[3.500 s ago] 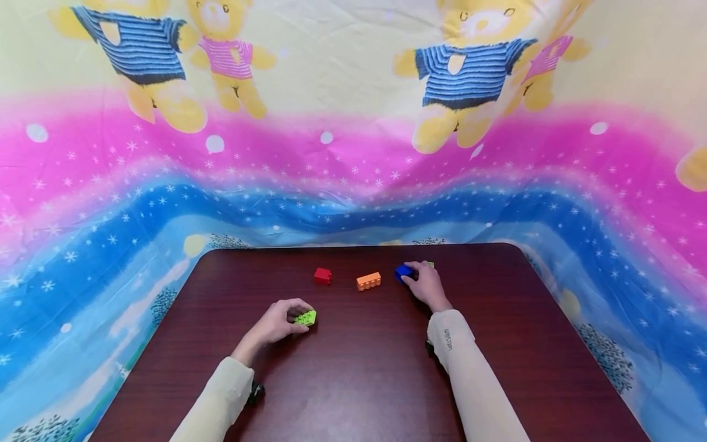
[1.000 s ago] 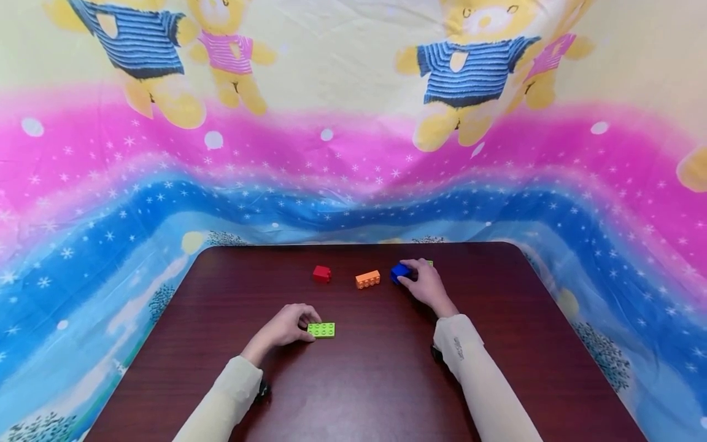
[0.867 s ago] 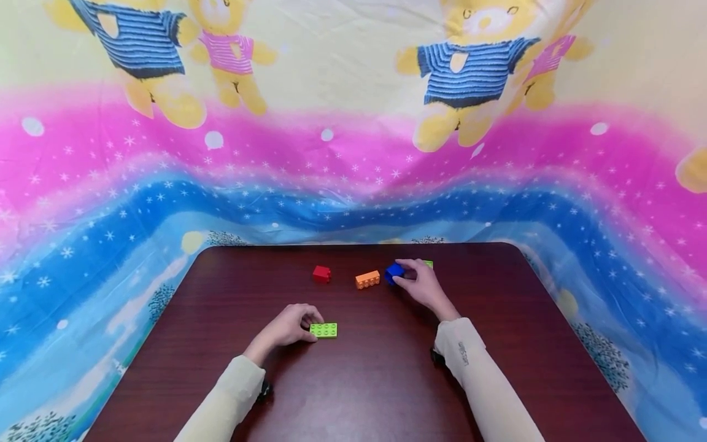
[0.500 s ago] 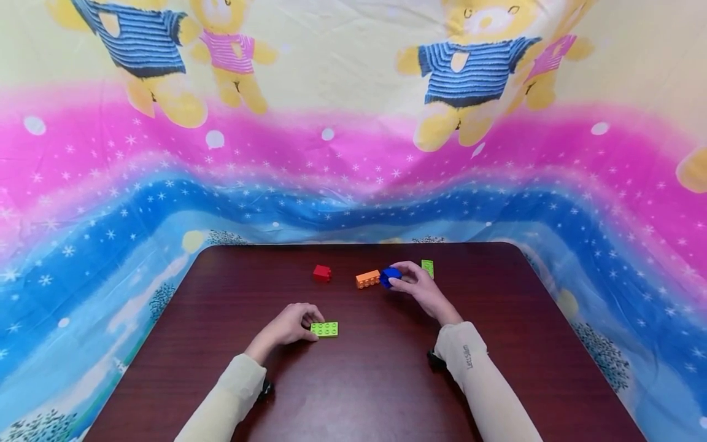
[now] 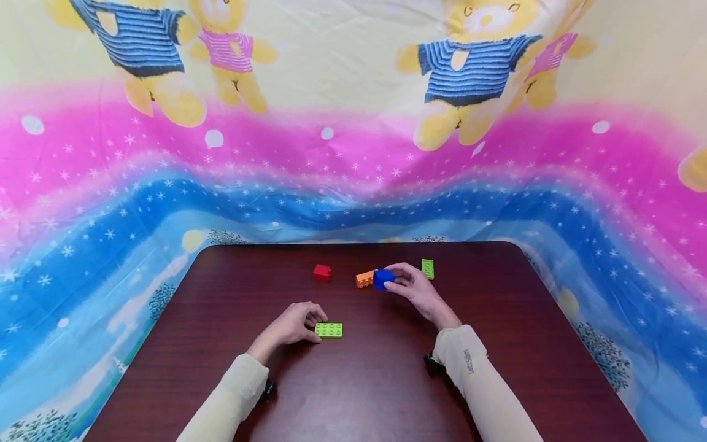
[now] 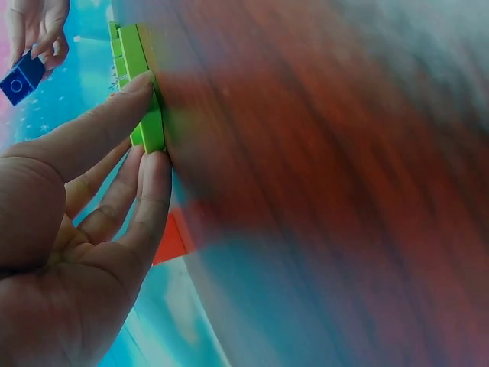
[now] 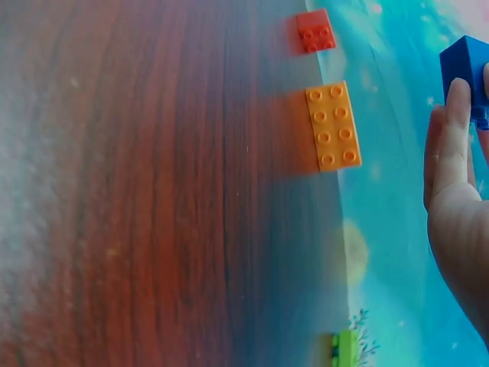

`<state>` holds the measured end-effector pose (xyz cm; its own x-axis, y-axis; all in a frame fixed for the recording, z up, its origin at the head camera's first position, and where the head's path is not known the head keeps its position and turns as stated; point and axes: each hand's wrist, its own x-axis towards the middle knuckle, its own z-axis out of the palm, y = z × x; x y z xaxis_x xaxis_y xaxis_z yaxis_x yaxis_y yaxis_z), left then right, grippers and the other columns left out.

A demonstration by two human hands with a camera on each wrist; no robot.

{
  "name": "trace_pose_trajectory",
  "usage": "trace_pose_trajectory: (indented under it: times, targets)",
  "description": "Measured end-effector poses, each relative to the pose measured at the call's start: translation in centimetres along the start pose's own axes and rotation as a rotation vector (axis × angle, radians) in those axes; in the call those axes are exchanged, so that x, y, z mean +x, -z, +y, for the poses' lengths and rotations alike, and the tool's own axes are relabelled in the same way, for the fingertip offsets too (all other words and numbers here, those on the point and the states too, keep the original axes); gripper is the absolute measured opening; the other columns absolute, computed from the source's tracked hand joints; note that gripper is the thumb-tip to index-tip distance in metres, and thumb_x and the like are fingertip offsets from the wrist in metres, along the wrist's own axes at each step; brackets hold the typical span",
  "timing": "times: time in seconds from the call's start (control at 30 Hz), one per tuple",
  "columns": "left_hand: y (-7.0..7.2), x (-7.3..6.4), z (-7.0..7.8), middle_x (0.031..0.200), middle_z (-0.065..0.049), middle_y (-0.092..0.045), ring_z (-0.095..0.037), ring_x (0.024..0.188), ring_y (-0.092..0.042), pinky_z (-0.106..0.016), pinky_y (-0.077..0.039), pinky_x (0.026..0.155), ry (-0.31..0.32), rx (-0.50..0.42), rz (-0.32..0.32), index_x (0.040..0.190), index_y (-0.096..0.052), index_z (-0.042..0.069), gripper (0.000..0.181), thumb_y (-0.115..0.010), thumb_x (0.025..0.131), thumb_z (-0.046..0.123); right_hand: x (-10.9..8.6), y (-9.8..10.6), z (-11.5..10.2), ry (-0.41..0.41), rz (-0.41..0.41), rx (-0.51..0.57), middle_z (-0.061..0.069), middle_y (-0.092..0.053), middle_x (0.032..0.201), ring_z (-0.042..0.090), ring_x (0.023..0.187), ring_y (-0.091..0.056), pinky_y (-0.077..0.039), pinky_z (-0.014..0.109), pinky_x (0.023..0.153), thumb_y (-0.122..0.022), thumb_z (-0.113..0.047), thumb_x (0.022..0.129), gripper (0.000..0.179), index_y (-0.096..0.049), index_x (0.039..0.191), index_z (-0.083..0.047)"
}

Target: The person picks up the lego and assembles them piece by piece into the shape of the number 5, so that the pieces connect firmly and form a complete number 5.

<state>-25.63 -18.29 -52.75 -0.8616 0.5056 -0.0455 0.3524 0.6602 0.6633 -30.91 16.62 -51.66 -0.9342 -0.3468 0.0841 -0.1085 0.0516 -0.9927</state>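
Observation:
My left hand (image 5: 293, 324) pinches the left end of a flat lime-green toy brick (image 5: 329, 330), which lies studs up on the table. In the left wrist view the thumb and fingertips press on opposite sides of the green brick (image 6: 141, 88). My right hand (image 5: 418, 288) holds a blue brick (image 5: 382, 279) between thumb and fingers. The right wrist view has the blue brick (image 7: 464, 69) raised above the table level. From the head view it overlaps the right end of an orange brick (image 5: 364, 280).
A red brick (image 5: 322, 272) lies left of the orange one, toward the back. Another green brick (image 5: 428, 268) lies behind my right hand. The dark brown table (image 5: 353, 380) has a rounded far edge, and a printed cloth (image 5: 342, 159) hangs behind it.
My right hand has carried the blue brick leftward and off the table, toward the orange brick, uncovering the second green brick. My left hand has moved the green brick right and turned it lengthwise.

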Motion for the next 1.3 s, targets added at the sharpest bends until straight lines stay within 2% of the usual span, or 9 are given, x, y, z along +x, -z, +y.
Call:
trace_pose_trajectory:
  times: [0.07, 0.3, 0.53, 0.8, 0.93, 1.13, 1.3]
  targets:
    - [-0.1, 0.1, 0.2, 0.105, -0.003, -0.07, -0.018, 0.095, -0.068, -0.036, -0.061, 0.084, -0.014, 0.006, -0.006, 0.106, -0.073, 0.01, 0.033, -0.091, 0.078, 0.006, -0.3, -0.4, -0.3, -0.008, -0.01, -0.041, 0.013, -0.06, 0.131, 0.027, 0.114, -0.061, -0.057, 0.027, 0.093, -0.076, -0.019, 0.096, 0.044, -0.06, 0.136, -0.008]
    - [-0.9, 0.8, 1.2, 0.103, -0.003, -0.07, -0.018, 0.093, -0.068, -0.033, -0.061, 0.082, -0.069, 0.048, -0.024, 0.104, -0.074, 0.01, 0.03, -0.09, 0.079, 0.007, -1.6, -2.1, -1.7, -0.008, -0.084, -0.176, 0.013, -0.063, 0.132, 0.031, 0.114, -0.061, -0.058, 0.036, 0.094, -0.078, -0.022, 0.094, 0.045, -0.064, 0.135, -0.014]
    - [-1.9, 1.8, 2.6, 0.099, -0.006, -0.071, -0.018, 0.087, -0.066, -0.029, -0.06, 0.078, -0.13, 0.061, -0.037, 0.102, -0.074, 0.008, 0.032, -0.092, 0.076, 0.007, -3.0, -3.0, -2.4, 0.035, -0.12, -0.222, 0.011, -0.066, 0.123, 0.028, 0.107, -0.063, -0.057, 0.029, 0.092, -0.081, -0.021, 0.092, 0.042, -0.067, 0.131, -0.017]
    - [-3.2, 2.5, 4.2, 0.102, -0.006, -0.071, -0.017, 0.088, -0.066, -0.027, -0.058, 0.08, -0.142, 0.062, -0.074, 0.107, -0.073, 0.008, 0.036, -0.093, 0.077, 0.012, -4.2, -2.7, -2.3, 0.012, -0.147, -0.255, 0.01, -0.064, 0.124, 0.026, 0.111, -0.064, -0.057, 0.031, 0.097, -0.081, -0.023, 0.091, 0.047, -0.065, 0.135, -0.016]
    - [-3.2, 2.4, 4.2, 0.102, -0.006, -0.071, -0.018, 0.09, -0.067, -0.027, -0.059, 0.081, -0.136, 0.041, -0.075, 0.11, -0.073, 0.008, 0.039, -0.093, 0.076, 0.012, -4.8, -2.4, -2.1, 0.014, -0.155, -0.275, 0.013, -0.064, 0.125, 0.026, 0.111, -0.066, -0.058, 0.031, 0.097, -0.08, -0.023, 0.092, 0.046, -0.065, 0.134, -0.014]
    - [-2.9, 2.1, 3.8, 0.099, -0.006, -0.071, -0.019, 0.088, -0.067, -0.029, -0.059, 0.08, -0.143, 0.055, -0.066, 0.104, -0.074, 0.008, 0.032, -0.091, 0.078, 0.009, -5.7, -2.0, -2.1, -0.008, -0.166, -0.308, 0.009, -0.067, 0.128, 0.025, 0.113, -0.066, -0.058, 0.033, 0.098, -0.078, -0.025, 0.094, 0.042, -0.065, 0.133, -0.017]
    - [-2.9, 2.0, 3.8, 0.098, -0.006, -0.07, -0.02, 0.088, -0.067, -0.029, -0.058, 0.08, -0.14, 0.047, -0.07, 0.104, -0.074, 0.008, 0.031, -0.091, 0.078, 0.01, -5.9, -2.2, -1.6, 0.006, -0.197, -0.323, 0.009, -0.068, 0.126, 0.024, 0.113, -0.067, -0.058, 0.033, 0.097, -0.078, -0.025, 0.095, 0.043, -0.065, 0.134, -0.013]
